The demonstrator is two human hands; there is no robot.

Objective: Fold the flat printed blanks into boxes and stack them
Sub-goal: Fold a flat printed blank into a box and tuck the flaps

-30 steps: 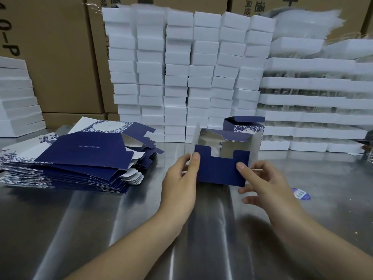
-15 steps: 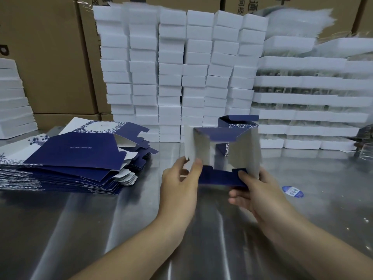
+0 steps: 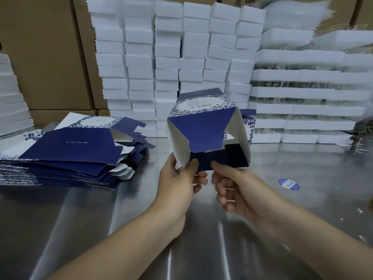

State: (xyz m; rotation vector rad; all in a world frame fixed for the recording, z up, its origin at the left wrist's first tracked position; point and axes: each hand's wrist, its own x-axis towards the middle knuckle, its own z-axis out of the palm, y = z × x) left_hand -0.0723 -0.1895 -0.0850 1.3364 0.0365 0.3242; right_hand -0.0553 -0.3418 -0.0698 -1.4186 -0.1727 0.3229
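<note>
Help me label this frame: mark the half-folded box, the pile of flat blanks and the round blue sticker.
half-folded box (image 3: 203,130), head view, its inner blue flap.
pile of flat blanks (image 3: 68,146), head view, top blank's dark blue panel.
round blue sticker (image 3: 288,184), head view, its middle.

Both hands (image 3: 181,178) (image 3: 240,188) holding half-folded blue box (image 3: 207,126), flat blanks (image 3: 66,146) left

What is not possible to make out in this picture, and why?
Head view only:
Label print on the held box: too small.
Second folded box: mostly hidden behind the held box.
Blue sticker text: too small.
Clear item: cut off by right edge.
</note>
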